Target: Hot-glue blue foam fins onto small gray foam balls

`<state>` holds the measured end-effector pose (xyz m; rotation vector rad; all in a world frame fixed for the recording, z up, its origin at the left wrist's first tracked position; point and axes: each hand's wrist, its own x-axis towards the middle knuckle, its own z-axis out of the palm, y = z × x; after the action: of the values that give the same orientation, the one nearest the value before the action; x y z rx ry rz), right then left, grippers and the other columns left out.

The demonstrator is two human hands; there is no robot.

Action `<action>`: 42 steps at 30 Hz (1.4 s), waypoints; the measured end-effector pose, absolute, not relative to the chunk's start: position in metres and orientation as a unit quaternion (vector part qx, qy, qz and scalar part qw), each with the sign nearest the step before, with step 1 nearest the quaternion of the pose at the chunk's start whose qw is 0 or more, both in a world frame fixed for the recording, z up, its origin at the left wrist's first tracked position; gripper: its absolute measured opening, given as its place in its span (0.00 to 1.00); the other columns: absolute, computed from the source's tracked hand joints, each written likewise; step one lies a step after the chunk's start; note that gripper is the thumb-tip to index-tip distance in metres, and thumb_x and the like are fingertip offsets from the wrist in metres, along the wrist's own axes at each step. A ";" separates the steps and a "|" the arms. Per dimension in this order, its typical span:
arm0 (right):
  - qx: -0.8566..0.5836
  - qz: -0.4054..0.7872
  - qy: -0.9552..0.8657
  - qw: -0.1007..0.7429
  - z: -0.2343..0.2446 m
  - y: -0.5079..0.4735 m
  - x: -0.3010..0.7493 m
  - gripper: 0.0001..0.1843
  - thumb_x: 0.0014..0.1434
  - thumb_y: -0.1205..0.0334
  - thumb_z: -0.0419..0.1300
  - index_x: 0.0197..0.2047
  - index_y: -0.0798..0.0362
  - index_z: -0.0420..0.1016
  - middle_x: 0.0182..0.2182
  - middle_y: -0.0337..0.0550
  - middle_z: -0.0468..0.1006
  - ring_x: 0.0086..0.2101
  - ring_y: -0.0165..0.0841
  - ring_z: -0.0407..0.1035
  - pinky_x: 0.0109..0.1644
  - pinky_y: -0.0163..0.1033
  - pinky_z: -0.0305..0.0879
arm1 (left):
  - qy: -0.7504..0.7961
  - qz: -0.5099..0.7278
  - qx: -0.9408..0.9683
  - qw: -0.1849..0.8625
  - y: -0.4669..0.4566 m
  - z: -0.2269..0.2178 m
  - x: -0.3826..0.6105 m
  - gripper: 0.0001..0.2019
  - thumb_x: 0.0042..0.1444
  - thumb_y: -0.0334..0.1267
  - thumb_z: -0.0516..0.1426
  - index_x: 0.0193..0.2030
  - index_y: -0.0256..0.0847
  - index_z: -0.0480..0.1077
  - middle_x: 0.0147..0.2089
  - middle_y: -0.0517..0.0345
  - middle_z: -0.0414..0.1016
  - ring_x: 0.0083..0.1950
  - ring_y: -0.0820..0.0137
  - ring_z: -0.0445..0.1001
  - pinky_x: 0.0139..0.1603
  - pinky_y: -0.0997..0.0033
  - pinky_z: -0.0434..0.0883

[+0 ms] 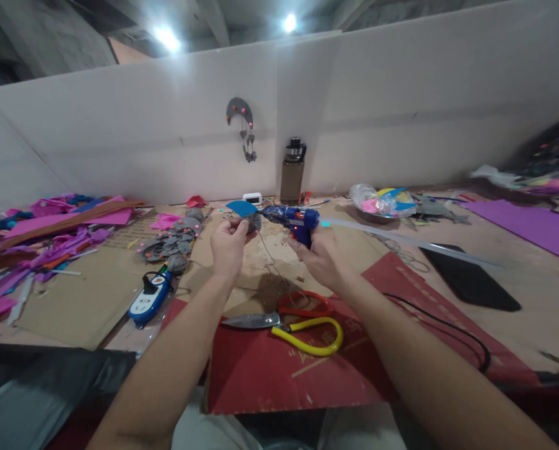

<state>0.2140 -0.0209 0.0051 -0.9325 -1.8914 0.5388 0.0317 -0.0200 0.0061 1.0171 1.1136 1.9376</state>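
My right hand (321,255) grips a blue hot glue gun (292,220), its nozzle pointing left. A long clear glue stick (401,239) sticks out of the gun's back toward the right. My left hand (227,244) pinches a small grey felt piece with a blue foam shape (242,208) on top, held right at the nozzle. A thin wire hangs down from that piece. Both hands hover above a cardboard sheet (261,262) in the middle of the table.
Scissors with red and yellow handles (298,322) lie on red paper (279,369) below my hands. A blue-white power strip (149,299) and grey felt pieces (171,240) lie left, pink scraps (49,237) far left. A bottle (292,170), a black sheet (471,281) and purple foam (533,225) are behind and right.
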 end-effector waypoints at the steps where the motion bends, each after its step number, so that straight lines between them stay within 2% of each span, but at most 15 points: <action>1: -0.379 0.223 -0.769 0.465 0.005 -0.021 0.214 0.10 0.58 0.55 0.53 0.38 0.51 0.68 0.27 0.44 0.71 0.32 0.39 0.65 0.38 0.43 0.62 | 0.426 0.744 0.389 0.338 -0.020 0.007 0.032 0.11 0.43 0.40 0.64 0.29 0.36 0.69 0.28 0.60 0.72 0.31 0.73 0.73 0.39 0.64 0.76; 5: -0.382 0.247 -0.757 0.470 0.003 -0.018 0.217 0.12 0.58 0.51 0.54 0.32 0.50 0.68 0.21 0.41 0.67 0.28 0.36 0.63 0.34 0.41 0.61 | 0.416 0.747 0.384 0.350 -0.022 0.009 0.033 0.12 0.42 0.39 0.64 0.29 0.36 0.68 0.28 0.61 0.71 0.32 0.73 0.73 0.40 0.64 0.76; 9: -0.408 0.293 -0.724 0.473 -0.001 -0.012 0.217 0.12 0.55 0.52 0.55 0.29 0.51 0.66 0.18 0.36 0.64 0.22 0.31 0.60 0.27 0.38 0.59 | 0.409 0.750 0.366 0.369 -0.023 0.010 0.034 0.11 0.43 0.38 0.64 0.29 0.34 0.68 0.29 0.60 0.71 0.32 0.74 0.73 0.40 0.63 0.76; 13: -0.445 0.425 -0.633 0.469 -0.007 -0.001 0.216 0.07 0.52 0.59 0.58 0.31 0.54 0.66 0.20 0.37 0.70 0.18 0.27 0.62 0.23 0.34 0.60 | 0.404 0.748 0.352 0.393 -0.022 0.009 0.035 0.10 0.44 0.36 0.64 0.29 0.35 0.67 0.30 0.60 0.71 0.32 0.76 0.73 0.42 0.63 0.77; 16: -0.474 0.496 -0.595 0.419 -0.015 0.012 0.219 0.05 0.50 0.63 0.59 0.29 0.55 0.66 0.22 0.42 0.74 0.18 0.27 0.63 0.23 0.34 0.62 | 0.402 0.746 0.353 0.396 -0.022 0.009 0.036 0.10 0.44 0.35 0.64 0.29 0.35 0.67 0.30 0.60 0.70 0.31 0.76 0.72 0.43 0.62 0.77; 18: -0.530 0.461 -0.615 0.359 -0.020 0.021 0.226 0.05 0.50 0.64 0.59 0.26 0.55 0.66 0.20 0.43 0.74 0.19 0.30 0.66 0.24 0.36 0.63 | 0.403 0.747 0.357 0.391 -0.022 0.009 0.036 0.10 0.44 0.35 0.64 0.29 0.35 0.67 0.30 0.61 0.70 0.31 0.76 0.72 0.42 0.62 0.77; 22: -0.626 0.196 -0.697 0.289 -0.021 0.029 0.247 0.12 0.48 0.61 0.63 0.19 0.52 0.63 0.22 0.51 0.74 0.32 0.42 0.72 0.37 0.43 0.64 | 0.408 0.748 0.374 0.367 -0.021 0.008 0.037 0.10 0.44 0.36 0.64 0.29 0.35 0.68 0.30 0.60 0.71 0.32 0.74 0.74 0.39 0.64 0.78; 24: -0.630 0.106 -0.706 0.304 -0.017 0.026 0.251 0.14 0.49 0.59 0.62 0.19 0.51 0.63 0.25 0.56 0.74 0.39 0.46 0.71 0.43 0.46 0.62 | 0.410 0.746 0.388 0.354 -0.020 0.006 0.036 0.10 0.44 0.37 0.64 0.30 0.35 0.69 0.29 0.60 0.72 0.32 0.74 0.74 0.38 0.64 0.78; 26: -0.607 0.103 -0.709 0.344 -0.013 0.019 0.243 0.13 0.52 0.57 0.59 0.20 0.52 0.63 0.26 0.55 0.74 0.39 0.44 0.70 0.45 0.48 0.62 | 0.416 0.740 0.405 0.341 -0.020 0.005 0.036 0.10 0.45 0.38 0.63 0.30 0.35 0.69 0.29 0.60 0.72 0.31 0.74 0.74 0.39 0.65 0.78; 29: -0.493 0.271 -0.697 0.445 -0.013 0.007 0.209 0.10 0.55 0.54 0.54 0.31 0.51 0.63 0.30 0.46 0.74 0.34 0.36 0.69 0.43 0.44 0.64 | 0.436 0.720 0.444 0.307 -0.022 0.004 0.038 0.09 0.47 0.39 0.62 0.31 0.36 0.71 0.30 0.59 0.73 0.31 0.74 0.74 0.38 0.67 0.77; 31: -0.419 0.396 -0.658 0.484 -0.016 0.000 0.183 0.17 0.49 0.55 0.60 0.39 0.51 0.60 0.39 0.46 0.73 0.39 0.33 0.69 0.45 0.42 0.65 | 0.451 0.703 0.479 0.271 -0.025 0.005 0.040 0.07 0.48 0.39 0.61 0.32 0.37 0.72 0.30 0.59 0.74 0.31 0.73 0.74 0.38 0.69 0.76; 33: -0.385 0.484 -0.609 0.496 -0.019 -0.005 0.163 0.25 0.44 0.57 0.64 0.43 0.50 0.56 0.42 0.45 0.71 0.39 0.31 0.70 0.45 0.40 0.66 | 0.465 0.688 0.506 0.235 -0.028 0.005 0.041 0.06 0.48 0.38 0.61 0.32 0.38 0.74 0.30 0.59 0.74 0.31 0.73 0.74 0.38 0.71 0.74; 37: -0.340 0.569 -0.570 0.486 -0.019 -0.009 0.156 0.29 0.45 0.57 0.64 0.47 0.49 0.52 0.31 0.32 0.67 0.27 0.26 0.65 0.33 0.36 0.66 | 0.486 0.668 0.531 0.190 -0.031 0.005 0.043 0.05 0.48 0.36 0.60 0.33 0.39 0.75 0.31 0.59 0.75 0.32 0.72 0.73 0.39 0.73 0.72; 39: -0.345 0.536 -0.583 0.504 -0.016 -0.010 0.162 0.27 0.47 0.54 0.63 0.46 0.49 0.54 0.26 0.28 0.63 0.24 0.25 0.61 0.28 0.33 0.61 | 0.485 0.669 0.528 0.196 -0.030 0.005 0.043 0.05 0.48 0.37 0.61 0.32 0.39 0.74 0.30 0.59 0.75 0.32 0.72 0.73 0.38 0.73 0.73; 42: -0.353 0.435 -0.630 0.538 -0.010 -0.012 0.173 0.19 0.51 0.54 0.61 0.43 0.51 0.62 0.24 0.29 0.60 0.24 0.25 0.56 0.28 0.32 0.55 | 0.471 0.671 0.517 0.247 -0.030 0.006 0.045 0.07 0.47 0.39 0.61 0.31 0.37 0.74 0.30 0.59 0.75 0.31 0.72 0.74 0.37 0.70 0.74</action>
<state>0.1729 -0.0120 -0.0103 -0.8407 -1.4997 1.0342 0.0446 -0.0295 0.0063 1.4096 1.2852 1.8286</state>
